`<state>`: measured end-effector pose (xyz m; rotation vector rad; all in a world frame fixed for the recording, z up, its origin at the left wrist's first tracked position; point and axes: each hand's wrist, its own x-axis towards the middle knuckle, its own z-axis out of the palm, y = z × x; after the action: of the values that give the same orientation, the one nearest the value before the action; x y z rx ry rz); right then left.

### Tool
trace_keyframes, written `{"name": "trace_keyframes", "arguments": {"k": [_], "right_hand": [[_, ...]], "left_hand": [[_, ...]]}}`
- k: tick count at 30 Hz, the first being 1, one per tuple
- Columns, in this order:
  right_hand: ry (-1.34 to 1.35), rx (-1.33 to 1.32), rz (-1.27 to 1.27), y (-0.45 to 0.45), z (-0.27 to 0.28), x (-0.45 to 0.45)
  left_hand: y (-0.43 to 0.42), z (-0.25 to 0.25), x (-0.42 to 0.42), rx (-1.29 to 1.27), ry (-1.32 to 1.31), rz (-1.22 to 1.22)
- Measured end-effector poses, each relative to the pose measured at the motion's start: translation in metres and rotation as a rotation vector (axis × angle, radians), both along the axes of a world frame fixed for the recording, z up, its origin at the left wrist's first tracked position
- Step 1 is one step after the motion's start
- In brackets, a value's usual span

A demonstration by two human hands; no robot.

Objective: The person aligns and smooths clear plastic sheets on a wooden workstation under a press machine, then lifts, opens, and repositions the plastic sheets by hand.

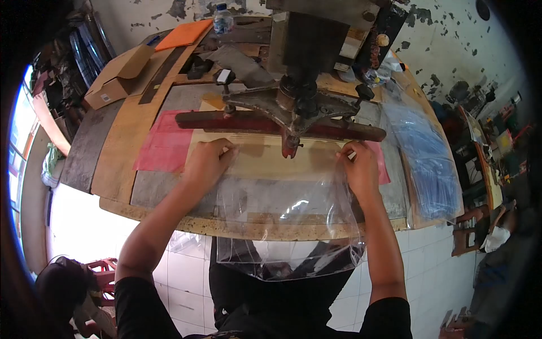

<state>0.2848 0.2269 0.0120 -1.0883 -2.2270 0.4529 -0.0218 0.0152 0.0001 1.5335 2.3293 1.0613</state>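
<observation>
A clear plastic sheet [288, 212] spreads between my hands and hangs over the table's front edge toward my lap. My left hand [209, 161] pinches its far left corner, fingers closed. At the far right corner, my right hand [359, 166] grips the sheet with thumb and fingers together. Just beyond my hands, a long red press bar [254, 122] spans the work area under a dark metal press head [299, 104]. Tan board [259, 161] lies beneath the bar, with pink sheet [165, 144] showing at the left. Whether the bar touches the plastic, I cannot tell.
A stack of clear bluish plastic [423, 161] lies on the right. An open cardboard box [118, 76], an orange folder [183, 35] and a water bottle [223, 20] stand toward the back. Two other people are partly visible, at lower left and far right.
</observation>
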Motion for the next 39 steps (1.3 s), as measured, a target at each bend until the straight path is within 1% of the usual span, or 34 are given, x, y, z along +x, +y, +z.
{"name": "trace_keyframes", "arguments": {"k": [3, 4, 6, 8, 9, 10, 12, 13, 15, 19, 21, 25, 27, 30, 33, 37, 39], "right_hand": [[-0.017, -0.014, 0.053, 0.004, -0.002, 0.002], [-0.036, -0.037, 0.050, 0.004, -0.004, 0.004], [-0.059, -0.066, 0.054, 0.005, -0.003, 0.004], [-0.138, -0.088, 0.083, 0.003, 0.007, 0.008], [-0.192, -0.056, 0.088, -0.001, 0.016, 0.010], [-0.198, -0.058, 0.090, -0.002, 0.023, 0.012], [-0.230, -0.231, 0.128, -0.001, 0.031, 0.018], [-0.236, -0.232, 0.128, 0.000, 0.028, 0.019], [-0.231, -0.102, 0.179, 0.001, 0.021, 0.023], [-0.217, -0.144, 0.201, 0.008, 0.014, 0.026], [-0.113, -0.141, 0.210, 0.013, 0.006, 0.028], [-0.138, -0.154, 0.167, 0.018, 0.007, 0.024], [-0.073, -0.074, 0.217, 0.023, 0.001, 0.024], [-0.104, -0.119, 0.185, 0.021, 0.005, 0.023], [-0.116, -0.123, 0.181, 0.021, 0.006, 0.022], [-0.092, -0.108, 0.203, 0.025, 0.001, 0.023], [-0.099, -0.112, 0.189, 0.025, -0.001, 0.023]], "left_hand": [[-0.001, 0.016, 0.009, -0.053, -0.009, 0.038], [0.000, 0.011, 0.006, -0.056, -0.017, 0.040], [-0.001, 0.002, 0.000, -0.006, 0.064, -0.018], [-0.002, 0.004, 0.000, -0.022, 0.057, -0.021], [-0.003, 0.008, 0.001, -0.029, 0.055, -0.029], [-0.005, 0.014, 0.003, -0.031, 0.049, -0.027], [-0.007, 0.027, 0.006, -0.145, -0.125, -0.029], [-0.008, 0.030, 0.006, -0.146, -0.131, -0.028], [-0.010, 0.030, 0.001, -0.205, -0.214, -0.054], [-0.011, 0.022, -0.003, -0.212, -0.244, -0.079], [-0.008, 0.023, -0.002, -0.155, -0.314, -0.087], [-0.003, 0.024, -0.003, -0.169, -0.317, -0.081], [-0.002, 0.029, -0.002, -0.220, -0.316, -0.070], [-0.001, 0.029, 0.002, -0.173, -0.385, -0.020], [-0.002, 0.021, -0.002, -0.157, -0.359, -0.066], [-0.001, 0.026, 0.000, -0.204, -0.390, -0.041], [-0.003, 0.017, -0.002, -0.105, -0.398, -0.047]]}}
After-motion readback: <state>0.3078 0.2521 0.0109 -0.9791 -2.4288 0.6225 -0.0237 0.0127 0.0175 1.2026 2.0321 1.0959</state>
